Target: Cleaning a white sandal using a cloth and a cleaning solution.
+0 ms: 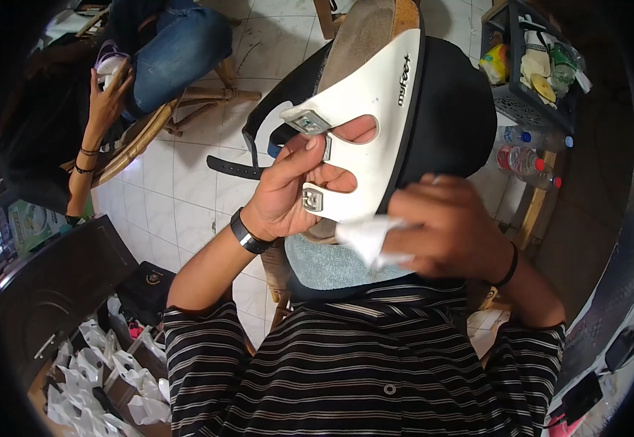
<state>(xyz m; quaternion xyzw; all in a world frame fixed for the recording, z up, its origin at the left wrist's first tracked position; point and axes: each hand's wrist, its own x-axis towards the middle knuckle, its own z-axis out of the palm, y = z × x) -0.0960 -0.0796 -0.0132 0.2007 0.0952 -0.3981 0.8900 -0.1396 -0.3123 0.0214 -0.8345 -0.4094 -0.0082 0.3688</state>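
Note:
A white strap sandal (374,158) with metal buckles, black side edge and brown footbed is held up before my chest. My left hand (289,180) grips its buckle side, and its fingers show through the two oval openings in the upper. The black buckle straps (233,166) hang loose to the left. In my right hand (442,226), blurred, is a crumpled white cloth or tissue (374,237) at the sandal's lower end. Below the sandal a light blue-green towel (333,265) covers part of my lap.
At upper left another person's hand (110,90) holds a light shoe, beside a rattan chair (147,139). A grey plastic crate (535,104) with bottles and packets stands upper right, plastic bottles (530,164) below it. White plastic bags (93,371) fill the lower left.

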